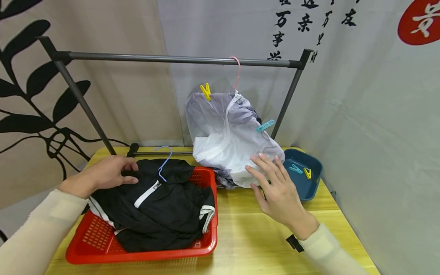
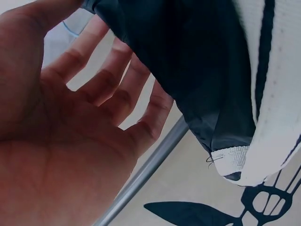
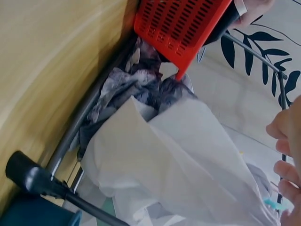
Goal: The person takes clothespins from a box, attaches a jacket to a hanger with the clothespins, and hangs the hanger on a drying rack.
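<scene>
Left hand point(image 2: 70, 122) sits partly hidden by black garment point(image 1: 154, 217); hanger's point(image 1: 165, 161) body covered.

Left hand point(image 2: 70, 117), fingers partly behind dark fabric point(image 2: 188, 61), grey pole point(image 2: 145, 172) beyond.

Yellow wood-grain table point(image 1: 254, 240). On left side: red perforated basket point(image 1: 144, 256), upright. Far right: dark blue bin point(image 1: 310, 193), near right edge. Along far edge: lower bar point(image 1: 161, 153) and black foot point(image 1: 132, 150) of dark rack point(image 1: 172, 59). Between basket and bin, white garment point(image 1: 218, 143) hangs down to tabletop level; contact unclear.
</scene>
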`<move>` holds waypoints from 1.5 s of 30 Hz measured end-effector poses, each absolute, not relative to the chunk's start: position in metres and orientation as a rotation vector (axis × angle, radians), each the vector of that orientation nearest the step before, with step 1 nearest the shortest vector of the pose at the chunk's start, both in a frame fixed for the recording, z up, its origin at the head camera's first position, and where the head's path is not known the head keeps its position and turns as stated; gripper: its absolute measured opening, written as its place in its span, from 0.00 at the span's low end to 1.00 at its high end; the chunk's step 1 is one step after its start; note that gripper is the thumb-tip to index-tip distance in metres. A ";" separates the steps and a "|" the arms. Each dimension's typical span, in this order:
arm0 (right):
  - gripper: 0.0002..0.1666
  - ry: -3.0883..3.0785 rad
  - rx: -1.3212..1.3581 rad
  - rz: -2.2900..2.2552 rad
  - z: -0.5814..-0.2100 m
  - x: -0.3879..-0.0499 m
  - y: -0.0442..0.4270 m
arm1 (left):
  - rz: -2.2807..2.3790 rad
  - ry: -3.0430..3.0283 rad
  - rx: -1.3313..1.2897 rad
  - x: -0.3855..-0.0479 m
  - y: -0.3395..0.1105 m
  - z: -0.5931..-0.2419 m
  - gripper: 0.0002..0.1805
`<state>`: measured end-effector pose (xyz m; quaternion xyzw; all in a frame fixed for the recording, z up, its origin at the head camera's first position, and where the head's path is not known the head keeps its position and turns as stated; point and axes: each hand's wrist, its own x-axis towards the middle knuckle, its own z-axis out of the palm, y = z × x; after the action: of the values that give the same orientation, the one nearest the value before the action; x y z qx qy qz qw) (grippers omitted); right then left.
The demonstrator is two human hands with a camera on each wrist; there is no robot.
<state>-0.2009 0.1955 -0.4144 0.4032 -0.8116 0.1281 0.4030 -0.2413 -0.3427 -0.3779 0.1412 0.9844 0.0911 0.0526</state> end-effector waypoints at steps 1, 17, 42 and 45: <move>0.26 -2.067 1.026 0.324 -0.415 -0.200 0.194 | 0.261 2.983 0.424 -0.241 -0.343 -0.378 0.18; 0.33 -2.248 1.151 0.464 -0.425 -0.199 0.166 | 0.408 3.019 0.612 -0.236 -0.351 -0.379 0.07; 0.28 -2.334 1.224 0.923 -0.416 -0.194 0.123 | 0.795 3.613 0.721 -0.217 -0.340 -0.329 0.13; 0.29 -2.310 1.223 0.982 -0.414 -0.194 0.118 | 0.860 3.632 0.683 -0.214 -0.335 -0.326 0.12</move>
<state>-0.1938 0.1181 -0.4140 0.4315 -0.8147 0.3462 0.1738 -0.2141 -0.3348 -0.3261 0.1705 0.9066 0.2146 -0.3207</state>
